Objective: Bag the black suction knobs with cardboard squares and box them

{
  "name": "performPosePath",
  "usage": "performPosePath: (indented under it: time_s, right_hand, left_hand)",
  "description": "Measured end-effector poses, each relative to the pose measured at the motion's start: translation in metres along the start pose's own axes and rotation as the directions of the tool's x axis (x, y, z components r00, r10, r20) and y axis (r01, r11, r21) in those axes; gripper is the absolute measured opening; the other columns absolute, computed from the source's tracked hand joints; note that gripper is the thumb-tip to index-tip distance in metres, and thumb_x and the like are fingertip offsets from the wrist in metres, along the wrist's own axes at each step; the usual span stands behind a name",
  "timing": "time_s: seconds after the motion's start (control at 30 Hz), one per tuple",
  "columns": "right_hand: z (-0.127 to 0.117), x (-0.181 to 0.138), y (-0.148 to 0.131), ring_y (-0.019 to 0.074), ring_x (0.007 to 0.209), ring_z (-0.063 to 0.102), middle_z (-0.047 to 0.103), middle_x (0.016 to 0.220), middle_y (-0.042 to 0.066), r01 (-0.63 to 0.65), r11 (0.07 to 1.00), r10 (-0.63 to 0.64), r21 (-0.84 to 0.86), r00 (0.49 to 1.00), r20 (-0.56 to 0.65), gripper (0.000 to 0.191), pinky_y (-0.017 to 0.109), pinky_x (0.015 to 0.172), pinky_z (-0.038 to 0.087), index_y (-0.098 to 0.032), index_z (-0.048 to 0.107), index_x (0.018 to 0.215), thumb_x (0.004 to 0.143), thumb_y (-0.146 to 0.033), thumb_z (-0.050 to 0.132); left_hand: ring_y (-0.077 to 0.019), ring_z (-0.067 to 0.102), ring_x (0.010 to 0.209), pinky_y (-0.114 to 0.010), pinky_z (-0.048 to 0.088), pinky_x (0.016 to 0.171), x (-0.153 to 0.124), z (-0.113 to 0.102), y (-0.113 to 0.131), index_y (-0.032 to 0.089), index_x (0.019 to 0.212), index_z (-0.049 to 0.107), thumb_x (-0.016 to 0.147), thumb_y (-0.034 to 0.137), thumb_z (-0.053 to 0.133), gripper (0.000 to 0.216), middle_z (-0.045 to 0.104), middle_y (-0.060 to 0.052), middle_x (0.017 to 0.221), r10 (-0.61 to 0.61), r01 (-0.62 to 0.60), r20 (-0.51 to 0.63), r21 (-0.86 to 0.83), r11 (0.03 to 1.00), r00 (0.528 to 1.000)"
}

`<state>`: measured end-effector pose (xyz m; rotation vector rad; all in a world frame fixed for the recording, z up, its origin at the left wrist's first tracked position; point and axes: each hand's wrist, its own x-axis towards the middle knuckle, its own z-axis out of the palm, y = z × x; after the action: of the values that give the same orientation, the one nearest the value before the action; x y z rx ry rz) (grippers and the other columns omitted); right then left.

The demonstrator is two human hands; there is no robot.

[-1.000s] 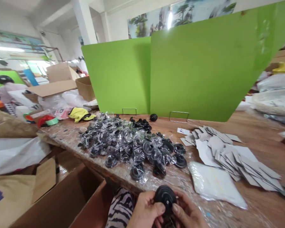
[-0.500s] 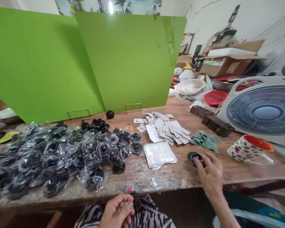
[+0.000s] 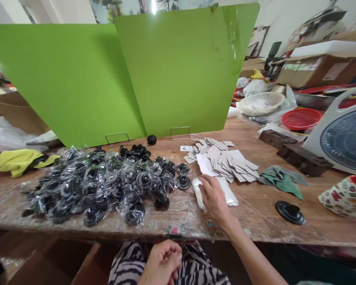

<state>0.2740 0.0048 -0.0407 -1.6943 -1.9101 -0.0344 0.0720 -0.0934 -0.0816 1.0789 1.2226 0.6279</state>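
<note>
My right hand point(image 3: 214, 196) reaches over the wooden table point(image 3: 255, 213) and lies on a stack of clear plastic bags point(image 3: 228, 193), fingers curled at its left edge. A bare black round disc point(image 3: 290, 211) sits alone on the table to the right of that hand. My left hand point(image 3: 163, 262) rests in my lap below the table edge, fingers loosely curled, with nothing visible in it. A big heap of black discs in clear bags point(image 3: 106, 184) lies left of the right hand. A pile of grey cardboard cards point(image 3: 225, 160) lies just beyond the bags.
Two green divider boards point(image 3: 136, 79) stand at the back of the table. A patterned mug point(image 3: 345, 196), a white fan point(image 3: 342, 134), dark blocks point(image 3: 299, 156), green scraps point(image 3: 281, 180), a red basket point(image 3: 301, 118) and a white basket point(image 3: 262, 103) are on the right. A yellow cloth point(image 3: 20, 161) lies at the left.
My right hand has let go of the black disc, left it on the table, and moved left onto the stack of plastic bags. One second ago both hands held that disc.
</note>
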Motion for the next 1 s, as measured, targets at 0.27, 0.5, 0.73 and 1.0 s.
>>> performPosePath:
  time_s: [0.27,0.5,0.73,1.0]
  right_hand:
    - [0.051,0.046,-0.035,0.0223,0.078,0.057,0.058,0.085,0.010,-0.110,0.989,0.092,0.096,0.980,0.177,0.015,0.031,0.066,0.042,-0.015,0.056,0.082,0.070,-0.007,0.053]
    - [0.029,0.025,-0.021,0.0166,0.076,0.058,0.058,0.088,0.005,-0.213,0.895,0.190,0.391,0.977,0.097,0.027,0.030,0.069,0.046,-0.018,0.042,0.099,0.073,-0.023,0.049]
    - [0.015,-0.011,-0.031,0.0156,0.071,0.055,0.056,0.081,0.002,-0.249,0.640,0.270,0.727,0.958,0.091,0.035,0.030,0.066,0.046,-0.020,0.043,0.093,0.065,-0.034,0.058]
    - [0.024,-0.033,-0.037,0.0152,0.070,0.055,0.056,0.080,0.000,-0.233,0.670,0.273,0.705,0.960,0.058,0.031,0.029,0.065,0.045,-0.022,0.043,0.094,0.068,-0.031,0.056]
  left_hand:
    - [-0.0065,0.044,0.039,-0.015,0.030,0.033,-0.011,-0.014,-0.009,0.013,0.073,0.056,0.063,0.047,0.058,0.036,0.053,0.002,0.053,-0.045,0.046,-0.055,0.014,0.999,0.997]
    - [-0.0069,0.044,0.039,-0.016,0.029,0.033,-0.014,-0.014,-0.013,0.013,0.073,0.055,0.065,0.040,0.054,0.028,0.052,0.002,0.054,-0.058,0.057,-0.074,-0.011,0.998,0.996]
    - [-0.0073,0.044,0.044,-0.017,0.033,0.037,-0.014,-0.010,-0.005,0.012,0.075,0.054,0.066,0.037,0.054,0.026,0.051,0.002,0.056,-0.089,0.087,-0.054,-0.040,0.995,0.995]
    - [-0.0079,0.044,0.042,-0.017,0.032,0.036,-0.014,-0.015,-0.014,0.013,0.076,0.054,0.067,0.037,0.053,0.025,0.051,0.003,0.055,-0.087,0.083,-0.088,-0.048,0.995,0.992]
